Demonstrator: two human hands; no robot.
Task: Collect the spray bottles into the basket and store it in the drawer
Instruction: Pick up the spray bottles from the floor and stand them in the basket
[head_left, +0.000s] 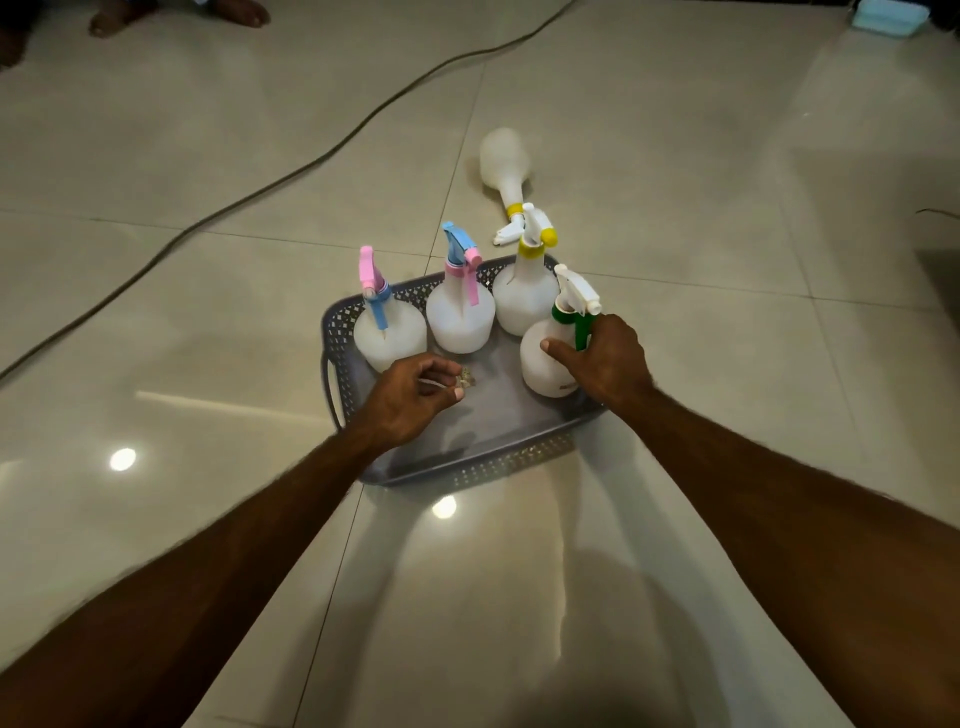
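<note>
A grey perforated basket (483, 457) sits on the tiled floor. Several white spray bottles stand upright in it: one with a pink and blue head (389, 332), one with a blue and pink head (460, 317), one with a yellow collar (524, 301), and one with a green collar (545, 364) at the right. My right hand (602, 364) grips the green-collared bottle at its neck and trigger. My left hand (410, 400) hovers over the basket's left side, fingers pinched on a small scrap. Another white bottle with a yellow collar (504, 161) lies on its side on the floor beyond the basket.
A dark cable (291, 171) runs diagonally across the floor at the left. Someone's bare feet (176, 15) show at the top left. A pale blue box (888, 15) sits at the top right. No drawer is visible.
</note>
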